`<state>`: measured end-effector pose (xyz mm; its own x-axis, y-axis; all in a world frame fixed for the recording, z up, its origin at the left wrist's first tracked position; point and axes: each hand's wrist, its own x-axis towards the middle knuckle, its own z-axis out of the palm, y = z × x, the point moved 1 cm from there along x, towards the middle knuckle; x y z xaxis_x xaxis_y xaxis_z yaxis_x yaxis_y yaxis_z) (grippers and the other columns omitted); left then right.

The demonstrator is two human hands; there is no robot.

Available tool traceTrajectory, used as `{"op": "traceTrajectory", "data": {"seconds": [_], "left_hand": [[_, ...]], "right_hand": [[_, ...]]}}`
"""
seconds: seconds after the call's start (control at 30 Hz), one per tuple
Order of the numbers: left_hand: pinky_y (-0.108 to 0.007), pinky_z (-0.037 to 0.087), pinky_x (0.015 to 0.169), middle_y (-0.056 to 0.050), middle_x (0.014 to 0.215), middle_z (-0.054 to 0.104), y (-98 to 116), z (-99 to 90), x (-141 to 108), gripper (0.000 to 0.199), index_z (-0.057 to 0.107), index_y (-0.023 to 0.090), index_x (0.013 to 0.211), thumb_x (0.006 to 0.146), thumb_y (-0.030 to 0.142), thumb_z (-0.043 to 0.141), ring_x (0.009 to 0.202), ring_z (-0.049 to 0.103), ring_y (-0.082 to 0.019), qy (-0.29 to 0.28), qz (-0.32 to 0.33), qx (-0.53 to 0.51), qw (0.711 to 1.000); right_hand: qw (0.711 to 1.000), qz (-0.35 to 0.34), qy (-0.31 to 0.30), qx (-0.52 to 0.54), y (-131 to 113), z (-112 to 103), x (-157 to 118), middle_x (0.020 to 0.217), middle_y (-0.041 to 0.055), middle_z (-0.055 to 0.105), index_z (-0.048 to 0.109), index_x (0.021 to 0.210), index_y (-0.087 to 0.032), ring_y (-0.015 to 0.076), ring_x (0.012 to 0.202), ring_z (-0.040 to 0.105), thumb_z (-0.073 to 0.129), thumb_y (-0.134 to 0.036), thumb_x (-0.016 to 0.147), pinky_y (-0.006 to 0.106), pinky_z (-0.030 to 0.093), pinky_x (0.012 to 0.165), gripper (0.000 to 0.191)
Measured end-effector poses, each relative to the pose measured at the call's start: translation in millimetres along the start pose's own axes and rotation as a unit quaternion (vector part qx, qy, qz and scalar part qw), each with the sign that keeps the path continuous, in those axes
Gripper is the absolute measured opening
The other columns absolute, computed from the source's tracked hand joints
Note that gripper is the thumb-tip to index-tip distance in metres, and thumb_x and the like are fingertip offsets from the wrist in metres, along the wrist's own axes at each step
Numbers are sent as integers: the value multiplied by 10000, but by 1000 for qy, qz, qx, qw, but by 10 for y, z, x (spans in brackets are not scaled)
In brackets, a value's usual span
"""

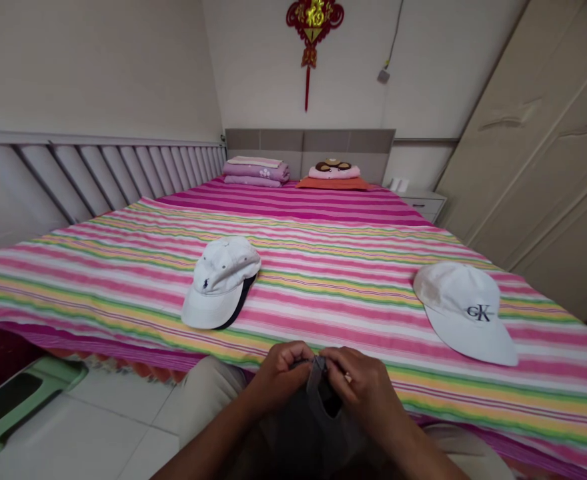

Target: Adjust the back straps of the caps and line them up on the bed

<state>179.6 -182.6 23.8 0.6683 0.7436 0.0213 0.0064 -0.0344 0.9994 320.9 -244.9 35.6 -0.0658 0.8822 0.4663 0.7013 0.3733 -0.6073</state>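
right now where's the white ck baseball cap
In the head view, the white CK baseball cap lies on the pink-striped bedspread's right side, beyond the right hand, right of another white cap.

Just below the near edge of the striped bedsheet, the person's body shows only in part. The left hand and right hand are bare, with no glove on either, and the fingers are short and rounded in this view. The left forearm and right forearm are bare too, and narrow toward the wrists, with no sleeve in the frame. Nearest the sheet's edge, pale beige trousers cover the thighs in a plain, matte cloth, with soft folds. A small bright speck beside the right hand is too small to identify.
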Motion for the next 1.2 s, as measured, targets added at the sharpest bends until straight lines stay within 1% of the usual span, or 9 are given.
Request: {"op": "traceTrajectory", "data": {"seconds": [0.13, 0.2, 0.3, 0.37, 0.47, 0.63, 0.83, 1.03, 1.2], "left_hand": [[-197, 288, 494, 17, 563, 509, -5, 3, -16, 182, 533, 126, 633, 696, 297, 551, 511, 380, -71, 6, 0, -38, 999], [-193, 262, 473, 34, 522, 472, -5, -8, -10, 208, 513, 130, 604, 684, 315, 565, 482, 347, -62, 20, -17, -45, 999], [-190, 233, 459, 55, 492, 410, -16, -23, 8, 232, 483, 138, 572, 656, 324, 594, 469, 308, -56, 27, -35, -44, 998], [-194, 238, 467, 53, 503, 410, -29, -25, 14, 228, 485, 137, 578, 652, 320, 599, 481, 313, -59, 21, -35, -33, 999], [-198, 241, 482, 46, 522, 418, -47, -14, 5, 216, 512, 129, 605, 662, 321, 594, 497, 316, -60, -2, -21, -27, 999], [-195, 200, 460, 55, 488, 402, -77, -6, -14, 264, 528, 129, 611, 628, 370, 634, 459, 286, -47, -17, -33, -102, 994], [-191, 256, 470, 20, 510, 509, -75, -80, -9, 236, 567, 121, 611, 560, 302, 710, 466, 396, -62, 4, -39, -199, 979], [-181, 290, 435, 27, 516, 530, -34, -234, -9, 172, 549, 157, 620, 610, 272, 677, 437, 435, -69, 98, 52, -373, 921], [-162, 303, 420, 19, 515, 546, -33, -271, 90, 160, 579, 135, 645, 603, 234, 698, 417, 446, -53, 111, -31, -327, 938]], "right_hand": [[938, 222, -15, 266, 98, 96, -11, 561, 13, 600, 622, 849, -142, 130, 492, 548, 441, -248, 801, 227, 408, 458, 215], [947, 194, 13, 257, 97, 92, -27, 647, 33, 618, 597, 954, -143, 129, 528, 555, 438, -257, 807, 236, 427, 491, 244], [998, 15, 27, 51, 40, 18, -46, 806, 69, 632, 560, 1080, -195, 152, 642, 565, 451, -183, 798, 266, 433, 573, 302], [996, -65, 2, -63, 8, -15, -49, 783, 71, 633, 597, 1020, -213, 176, 668, 559, 446, -157, 796, 288, 416, 589, 276], [999, 27, 18, 30, 28, -3, -24, 634, 35, 597, 605, 856, -196, 167, 563, 527, 448, -227, 798, 278, 393, 529, 170], [832, 310, 118, 445, 102, 91, 19, 574, -27, 519, 507, 718, -203, 133, 522, 496, 463, -427, 787, 261, 414, 541, 238], [842, 285, -78, 451, 117, 49, -14, 505, -32, 460, 514, 555, -158, 93, 481, 370, 590, -475, 701, 217, 293, 483, 357], [772, 344, 89, 526, 260, -5, -10, 534, -35, 430, 490, 587, -168, 88, 480, 333, 595, -459, 709, 201, 279, 447, 332], [755, 316, -111, 564, 169, 63, -7, 595, -20, 533, 605, 717, -150, 80, 473, 396, 686, -477, 601, 202, 323, 467, 356]]}}
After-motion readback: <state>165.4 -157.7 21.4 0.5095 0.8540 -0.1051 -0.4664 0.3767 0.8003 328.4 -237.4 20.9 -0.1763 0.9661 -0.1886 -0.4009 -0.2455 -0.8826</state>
